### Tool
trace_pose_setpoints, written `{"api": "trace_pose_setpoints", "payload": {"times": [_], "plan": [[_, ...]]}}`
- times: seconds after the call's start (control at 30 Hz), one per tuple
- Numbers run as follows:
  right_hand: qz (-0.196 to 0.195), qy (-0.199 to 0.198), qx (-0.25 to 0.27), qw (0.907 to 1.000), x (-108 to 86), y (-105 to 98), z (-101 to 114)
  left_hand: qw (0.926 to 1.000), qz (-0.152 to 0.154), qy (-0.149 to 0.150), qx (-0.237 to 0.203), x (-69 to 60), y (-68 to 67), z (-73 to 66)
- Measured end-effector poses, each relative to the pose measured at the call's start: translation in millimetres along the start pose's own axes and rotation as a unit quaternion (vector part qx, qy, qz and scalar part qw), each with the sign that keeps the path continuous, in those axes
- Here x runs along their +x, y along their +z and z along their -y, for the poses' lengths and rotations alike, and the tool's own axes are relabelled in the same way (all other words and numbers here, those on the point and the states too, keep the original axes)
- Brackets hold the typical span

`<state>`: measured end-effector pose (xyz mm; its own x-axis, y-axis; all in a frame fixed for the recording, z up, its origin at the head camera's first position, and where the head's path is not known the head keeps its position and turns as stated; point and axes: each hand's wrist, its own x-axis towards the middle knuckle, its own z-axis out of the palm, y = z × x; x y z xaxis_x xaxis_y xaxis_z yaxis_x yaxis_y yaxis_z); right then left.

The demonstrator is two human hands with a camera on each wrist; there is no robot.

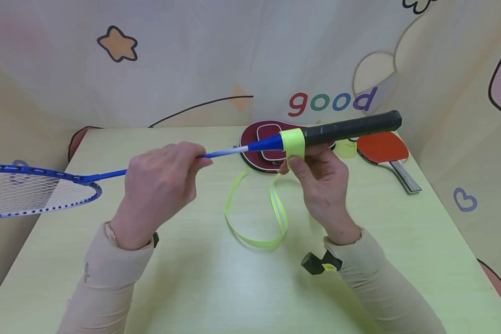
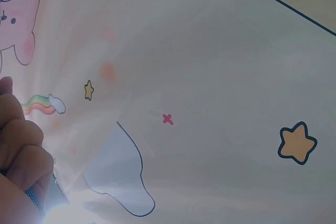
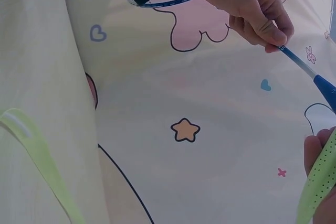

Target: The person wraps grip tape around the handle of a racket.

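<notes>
Green tape (image 3: 319, 184) looks dotted only in right-wrist view.

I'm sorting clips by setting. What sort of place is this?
Probably an indoor play or demonstration corner: a pale table, cartoon-printed sheeting behind and beside it, and a badminton racket held above it.

Observed pale, smooth table (image 1: 234, 287), light-coloured throughout, with soft sheen near middle and faint shadows toward front. Logged along back: maroon case (image 1: 256, 160), laid flat, pale outline lines on face, partly hidden from view. Just right of it, small yellow item (image 1: 345, 149), too obscured to identify. Near back right corner, table-tennis bat (image 1: 384, 147), red face up, handle angled toward front right. Over middle, loop of yellow-green tape (image 1: 278, 209); contact with tabletop undetermined.
</notes>
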<state>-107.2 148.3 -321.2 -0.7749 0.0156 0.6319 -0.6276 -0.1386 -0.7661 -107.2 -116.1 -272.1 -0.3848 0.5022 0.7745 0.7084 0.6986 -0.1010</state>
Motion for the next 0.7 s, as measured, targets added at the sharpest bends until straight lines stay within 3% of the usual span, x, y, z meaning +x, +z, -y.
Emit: {"api": "trace_pose_setpoints", "payload": {"times": [0.3,0.7], "plan": [[-0.005,0.006,0.019,0.9998,-0.7,0.1,-3.2,0.9996,-0.027,-0.006,-0.005,3.1,0.9,-1.1],[-0.009,0.019,0.011,0.9997,-1.9,0.3,-1.1,0.9998,0.015,0.016,0.003,1.3,-0.2,-1.7]]}}
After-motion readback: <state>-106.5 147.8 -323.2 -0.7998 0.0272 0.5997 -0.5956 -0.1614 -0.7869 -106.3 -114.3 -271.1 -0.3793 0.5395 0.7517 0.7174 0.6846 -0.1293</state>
